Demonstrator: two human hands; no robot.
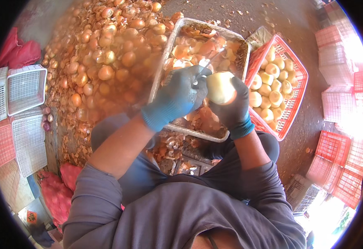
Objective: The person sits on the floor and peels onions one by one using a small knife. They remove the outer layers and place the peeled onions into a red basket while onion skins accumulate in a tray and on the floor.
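Over a shallow rectangular tray (197,134) of onion skins, my gloved left hand (183,90) grips a small knife (211,62), its thin blade pointing up and to the right. My gloved right hand (233,109) holds a large pale peeled onion (220,87) from its right and lower side. The onion is beside the left hand's fingers; whether the blade touches it cannot be told. Right of the tray, a pink plastic basket (252,119) holds several peeled onions (275,97). A large heap of unpeeled onions (106,72) lies to the left.
White and red plastic crates (27,90) line the left side, with red mesh sacks (55,194) below them. Stacked red crates (332,147) stand at the right. Loose skins (78,149) cover the floor near my knees. A red cloth or sack (22,53) is at the upper left.
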